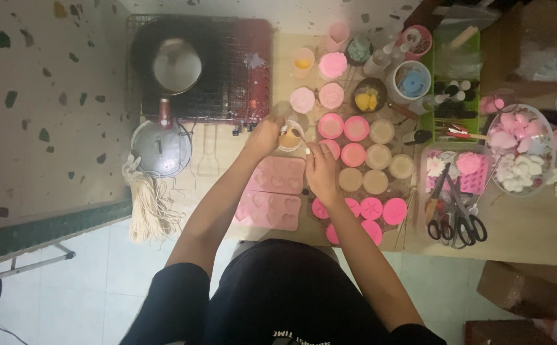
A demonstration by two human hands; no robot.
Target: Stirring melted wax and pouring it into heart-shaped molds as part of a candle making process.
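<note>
Cup of yellowish liquid sits near the middle of my desk, just below the red stove, and my left hand is closed around its side, while my right hand rests just beside it with the fingers curled together; whether they pinch anything I cannot tell. Under my wrists lie two pink heart trays, one above the other, the lower one reaching the near edge of the desk. To the right, round pink and tan moulds stand in close rows, touching or nearly so, and past them are a tub of scissors and a bowl of flower shapes. The back of the desk is crowded with small cups and jars. A pot stands on the stove at the left end, its lid lying at the left edge with a bundle of pale string hanging over it. Speckled floor opens to the left, white tiles below, and cardboard boxes close in at the lower right.
</note>
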